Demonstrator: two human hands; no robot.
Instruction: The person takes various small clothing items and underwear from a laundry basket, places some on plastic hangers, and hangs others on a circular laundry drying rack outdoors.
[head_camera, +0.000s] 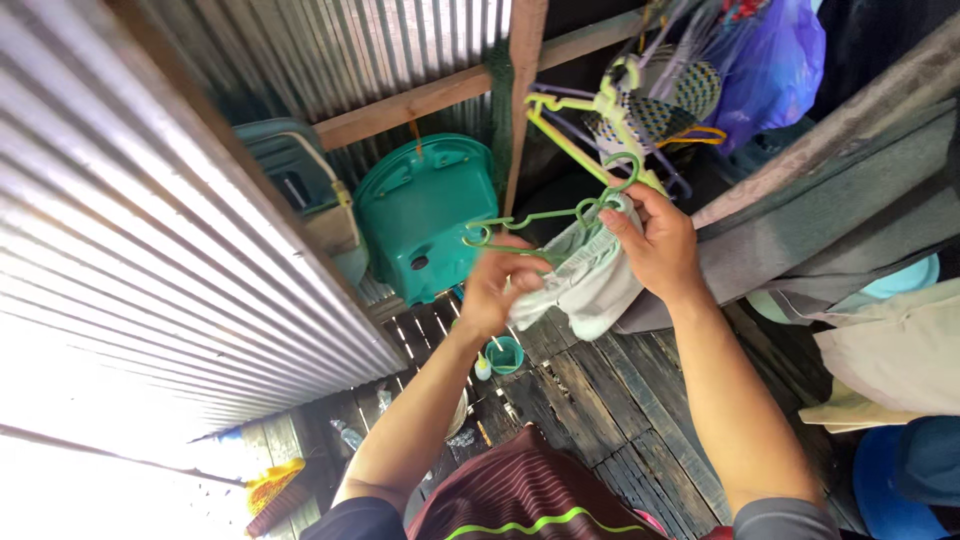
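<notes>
In the middle of the frame, the left hand (497, 290) has its grip closed on the pale cloth (590, 275), at its lower left edge. The right hand (655, 245) pinches the top of the same cloth against a green hanger (545, 218). Left of them a teal plastic chair (425, 215) hangs on the corrugated metal wall (150, 250).

Seen from above, the left hand (497, 290) and right hand (655, 245) both grip a pale cloth garment (585, 275) on a green plastic hanger (545, 215), above a dark plank floor (610, 400), with a teal plastic chair (425, 215) against the corrugated metal wall (150, 250).
</notes>
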